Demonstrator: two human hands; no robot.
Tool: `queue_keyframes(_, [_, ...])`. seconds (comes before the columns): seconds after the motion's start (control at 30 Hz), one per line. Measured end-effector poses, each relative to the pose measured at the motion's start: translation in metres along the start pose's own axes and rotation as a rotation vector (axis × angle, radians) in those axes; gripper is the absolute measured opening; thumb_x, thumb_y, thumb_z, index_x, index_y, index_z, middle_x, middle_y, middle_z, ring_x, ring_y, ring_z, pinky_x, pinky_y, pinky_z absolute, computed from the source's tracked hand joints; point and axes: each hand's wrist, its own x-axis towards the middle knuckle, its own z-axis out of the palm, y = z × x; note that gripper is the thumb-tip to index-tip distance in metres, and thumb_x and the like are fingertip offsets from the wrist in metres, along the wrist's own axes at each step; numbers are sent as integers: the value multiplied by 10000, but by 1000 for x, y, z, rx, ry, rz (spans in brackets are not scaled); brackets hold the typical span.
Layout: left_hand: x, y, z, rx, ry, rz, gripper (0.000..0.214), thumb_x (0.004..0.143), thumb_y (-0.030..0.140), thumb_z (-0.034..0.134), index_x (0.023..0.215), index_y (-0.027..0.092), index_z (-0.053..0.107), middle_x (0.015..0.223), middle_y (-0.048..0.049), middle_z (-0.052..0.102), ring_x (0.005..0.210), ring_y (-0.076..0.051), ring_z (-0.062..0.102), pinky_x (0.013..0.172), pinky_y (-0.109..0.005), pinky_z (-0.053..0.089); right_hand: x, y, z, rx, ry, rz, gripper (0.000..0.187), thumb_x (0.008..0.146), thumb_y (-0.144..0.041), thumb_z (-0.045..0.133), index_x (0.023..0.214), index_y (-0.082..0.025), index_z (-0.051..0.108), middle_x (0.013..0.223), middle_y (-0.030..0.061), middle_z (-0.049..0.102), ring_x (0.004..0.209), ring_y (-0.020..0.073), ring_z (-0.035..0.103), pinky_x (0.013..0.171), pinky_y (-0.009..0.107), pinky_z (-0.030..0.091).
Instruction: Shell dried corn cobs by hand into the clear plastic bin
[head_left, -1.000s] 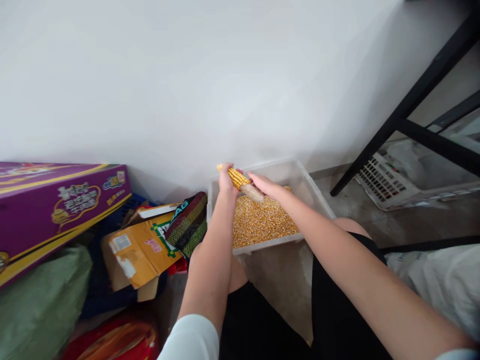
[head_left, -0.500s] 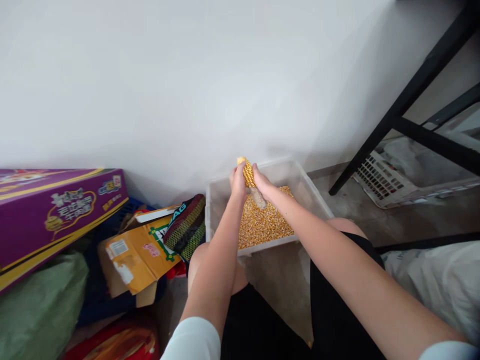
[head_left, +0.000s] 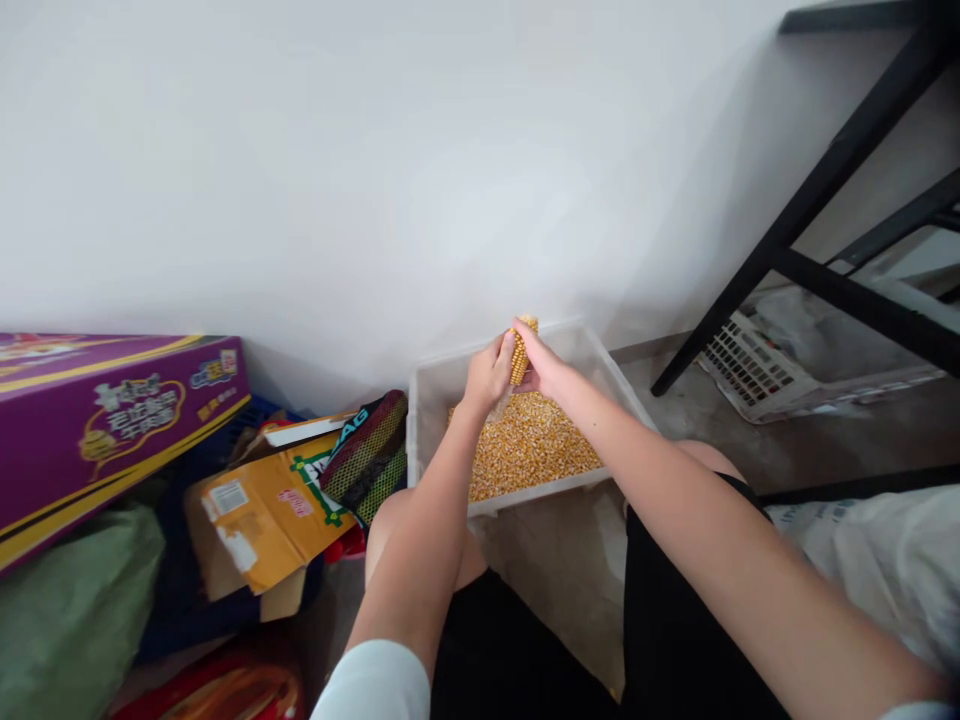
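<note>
Both hands close around a yellow ear of corn (head_left: pixel 521 362), held tilted above a translucent plastic bin (head_left: pixel 622 385). My left hand (head_left: pixel 487 378) wraps its lower left side. My right hand (head_left: pixel 543 368) presses against its right side, with the thumb up near the top. Below my left hand shows a pale, kernel-free length of cob (head_left: pixel 500 406), partly hidden; I cannot tell if it belongs to the same ear. Loose corn kernels (head_left: pixel 536 450) cover the bin's bottom.
To the left are a purple carton (head_left: pixel 127 430), a flattened yellow box (head_left: pixel 274 515), a mesh bag (head_left: pixel 367 455) and a green sack (head_left: pixel 75 600). A black table leg (head_left: pixel 720 310) and a white basket (head_left: pixel 757 370) stand right. A white wall rises behind the bin.
The ear has gone from leaning left to leaning right at its top, and has shifted slightly right with both hands. Less of the pale cob shows now.
</note>
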Motion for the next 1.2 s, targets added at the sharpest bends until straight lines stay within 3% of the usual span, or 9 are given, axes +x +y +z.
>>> queue_keyframes(0.2, [12, -19, -10, 233, -59, -80, 395, 740, 433, 630, 474, 166, 511, 470, -5, 473, 557, -158, 444, 542, -256, 283, -11, 0, -6, 94, 137, 109, 633, 731, -725, 446, 994, -157, 539, 810, 103, 639, 667, 186, 610, 616, 356, 533])
queue_keyframes(0.47, [8, -26, -13, 440, -39, 85, 504, 778, 457, 570, 394, 169, 417, 405, 14, 338, 480, -116, 343, 514, -255, 232, -15, 6, -10, 82, 203, 91, 600, 697, -697, 522, 953, -156, 563, 818, 107, 653, 618, 190, 617, 571, 361, 540])
queue_keyframes(0.6, [5, -28, -11, 406, -35, 70, 513, 777, 486, 561, 399, 168, 421, 410, 17, 337, 465, -106, 325, 498, -250, 244, -15, 6, -14, 39, 208, 91, 582, 700, -687, 528, 923, -152, 574, 801, 114, 658, 623, 206, 626, 572, 378, 547])
queue_keyframes(0.8, [9, -33, -15, 317, -98, 13, 485, 814, 500, 491, 471, 157, 507, 430, 10, 429, 441, -99, 364, 448, -227, 264, -14, 0, -23, 65, 164, 119, 582, 721, -691, 497, 926, -151, 567, 760, 110, 654, 635, 214, 629, 593, 405, 551])
queue_keyframes(0.93, [13, -32, -21, 333, -30, -164, 332, 840, 408, 462, 866, 131, 644, 593, -23, 612, 473, -123, 507, 477, -221, 369, -14, -3, -25, 152, 204, 114, 546, 707, -648, 552, 938, -153, 562, 756, 95, 648, 624, 209, 622, 610, 427, 546])
queue_keyframes(1.0, [12, -27, -21, 445, 28, -178, 433, 875, 454, 367, 984, 131, 633, 680, -58, 662, 556, -153, 586, 556, -248, 428, -14, -3, -24, 186, 263, 110, 519, 694, -617, 586, 940, -160, 561, 737, 80, 640, 608, 210, 618, 598, 429, 541])
queue_keyframes(1.1, [3, -15, -15, 695, 41, -77, 647, 887, 580, 190, 919, 154, 677, 784, -105, 693, 774, -211, 641, 715, -292, 446, -16, -2, -16, 230, 338, 87, 453, 676, -553, 632, 932, -186, 566, 696, 47, 624, 561, 193, 597, 559, 399, 531])
queue_keyframes(1.2, [-8, -4, -4, 985, 19, -34, 729, 849, 659, 169, 869, 163, 702, 849, -149, 691, 867, -280, 634, 746, -337, 432, -17, 1, -4, 283, 374, 57, 357, 676, -483, 649, 883, -200, 581, 629, 8, 585, 518, 164, 561, 515, 345, 512])
